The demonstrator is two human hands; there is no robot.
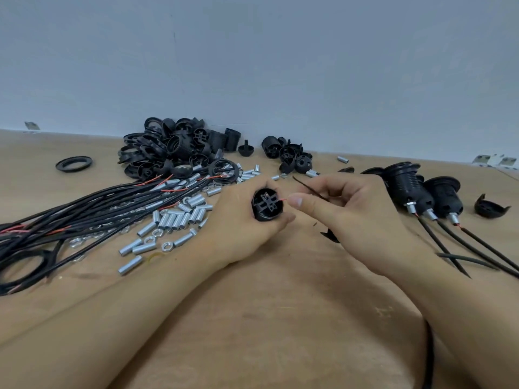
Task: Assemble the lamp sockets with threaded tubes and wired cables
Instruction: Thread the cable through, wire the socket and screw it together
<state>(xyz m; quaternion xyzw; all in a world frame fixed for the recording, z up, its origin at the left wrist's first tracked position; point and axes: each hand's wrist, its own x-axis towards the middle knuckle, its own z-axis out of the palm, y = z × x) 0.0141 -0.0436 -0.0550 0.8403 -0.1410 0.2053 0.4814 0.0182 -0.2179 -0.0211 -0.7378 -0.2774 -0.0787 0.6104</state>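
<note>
Nearest me, my left hand (247,217) is curled round a black socket insert (266,204), its terminal face turned up toward me over the middle of the worktop (280,304). My right hand (351,209) pinches a thin red wire end (283,199) between thumb and forefinger right at the insert's edge, with a dark wire strand (309,188) sticking up from the same fingers. I judge the step is seating the wires in the terminals: I should keep the insert steady, feed the bare tip straight into its slot, and not let strands splay. Toward the right edge lie three finished sockets (421,192), each with a threaded tube and black cable trailing toward me, and one loose black cap (490,206) beside them. On the left, a bundle of black cables (84,214), too many to count, crosses a scatter of silver threaded tubes (174,217) and nuts (165,245), dozens at least. Farther back, by the wall, sits a heap of black socket parts (174,147), a smaller cluster (289,155), and one lone ring (74,163).
</note>
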